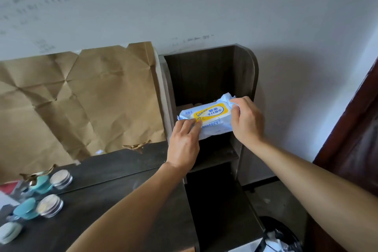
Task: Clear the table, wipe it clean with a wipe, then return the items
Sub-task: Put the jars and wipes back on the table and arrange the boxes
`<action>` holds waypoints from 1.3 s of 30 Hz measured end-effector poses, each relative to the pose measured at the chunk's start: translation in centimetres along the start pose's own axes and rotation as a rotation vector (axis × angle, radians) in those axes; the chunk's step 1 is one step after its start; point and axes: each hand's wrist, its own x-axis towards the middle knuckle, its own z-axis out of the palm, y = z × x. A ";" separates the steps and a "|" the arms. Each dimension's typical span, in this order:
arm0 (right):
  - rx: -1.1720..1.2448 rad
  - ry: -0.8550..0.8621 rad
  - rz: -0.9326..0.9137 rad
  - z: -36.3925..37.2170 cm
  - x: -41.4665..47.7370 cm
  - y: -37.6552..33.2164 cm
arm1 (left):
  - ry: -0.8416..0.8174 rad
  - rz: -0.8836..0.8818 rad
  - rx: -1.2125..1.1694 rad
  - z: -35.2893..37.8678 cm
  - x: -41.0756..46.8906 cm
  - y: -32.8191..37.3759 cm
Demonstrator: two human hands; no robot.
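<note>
Pale blue plastic crinkles under both hands: a pack of wet wipes, with a yellow label on top, is held between them in front of the upper opening of a dark wooden shelf unit. The left hand grips the pack's near left end, fingers curled over the top edge by the label and pressed down on the wrapper. The right hand is closed around the far right end, where the wrapper bunches into a crumpled white tuft. The pack sits tilted, its right end higher than its left, and hangs above the shelf board rather than resting on it. Something brownish lies behind it inside the compartment, too hidden to make out.

Both bare forearms reach in from the bottom of the view, the left one crossing over the right end of the desk. The shelf unit stands just beside that right edge. At the desk's left edge a cluster of small things sits close together: two clear round jars with pale lids, and teal-capped containers next to them. Creased brown paper covers the surface standing behind the desk's back edge. Low on the right, past the shelf unit, a black-lined bin holds crumpled white scraps.
</note>
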 end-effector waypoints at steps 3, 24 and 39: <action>0.024 -0.036 0.026 -0.3 -3.9 -3.0 | -0.014 -0.012 -0.030 -3.0 -4.4 -0.4; 0.155 -0.920 -0.116 19.2 -25.9 -34.4 | -0.323 -0.622 0.254 -26.9 -36.5 -18.7; 0.214 -1.284 -0.153 37.4 -30.7 -47.7 | -0.563 -0.953 0.372 -32.1 -44.8 -36.5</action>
